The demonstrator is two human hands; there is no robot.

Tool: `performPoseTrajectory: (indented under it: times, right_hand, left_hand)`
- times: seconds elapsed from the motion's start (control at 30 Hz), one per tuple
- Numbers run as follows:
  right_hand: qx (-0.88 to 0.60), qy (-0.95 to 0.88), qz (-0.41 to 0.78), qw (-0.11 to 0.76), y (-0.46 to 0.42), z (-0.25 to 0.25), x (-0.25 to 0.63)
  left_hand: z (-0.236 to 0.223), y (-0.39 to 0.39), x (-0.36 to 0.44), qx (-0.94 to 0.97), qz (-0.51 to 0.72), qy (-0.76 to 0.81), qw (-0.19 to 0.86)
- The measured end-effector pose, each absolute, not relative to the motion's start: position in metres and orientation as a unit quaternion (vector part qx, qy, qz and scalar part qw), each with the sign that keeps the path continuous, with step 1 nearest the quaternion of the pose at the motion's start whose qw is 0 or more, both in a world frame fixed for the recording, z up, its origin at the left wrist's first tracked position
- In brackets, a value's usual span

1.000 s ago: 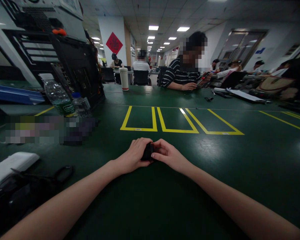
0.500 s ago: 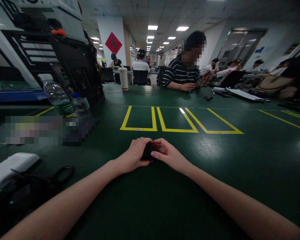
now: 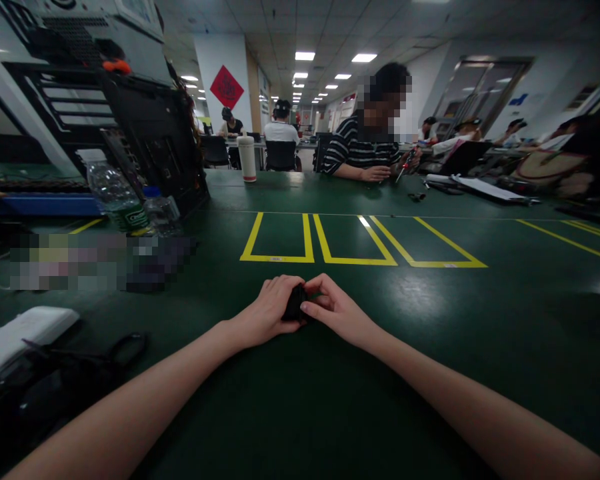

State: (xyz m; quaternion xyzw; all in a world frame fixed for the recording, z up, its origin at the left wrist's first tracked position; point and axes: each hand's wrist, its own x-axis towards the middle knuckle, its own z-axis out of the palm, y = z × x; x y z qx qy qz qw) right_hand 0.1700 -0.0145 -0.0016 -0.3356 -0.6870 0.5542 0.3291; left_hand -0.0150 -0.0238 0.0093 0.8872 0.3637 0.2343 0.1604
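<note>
Both my hands meet at the middle of the green table (image 3: pixel 430 320), just in front of the yellow marked boxes (image 3: pixel 330 243). Between them sits a small black object (image 3: pixel 295 303), mostly hidden by the fingers. My left hand (image 3: pixel 267 310) curls round its left side. My right hand (image 3: pixel 333 310) pinches its right side with thumb and bent fingers. Both forearms rest low over the table.
Two water bottles (image 3: pixel 117 193) and a black machine frame (image 3: pixel 150 140) stand at the left. A white pad (image 3: pixel 20 333) and black cables (image 3: pixel 120 347) lie at the near left. A person in a striped shirt (image 3: pixel 360 150) works across the table, beside a white cup (image 3: pixel 249 159).
My right hand's fingers have shifted slightly on the black object; both hands stay in the same place. The person across the table has moved a hand a little.
</note>
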Motion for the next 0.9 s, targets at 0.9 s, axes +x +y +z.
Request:
performPoseTrajectory:
  times: [0.9]
  right_hand:
    - [-0.314, -0.702, 0.563, 0.302, -0.015, 0.003, 0.1738]
  left_hand:
    - [0.0024, -0.0219, -0.0156, 0.882, 0.251, 0.369, 0.15]
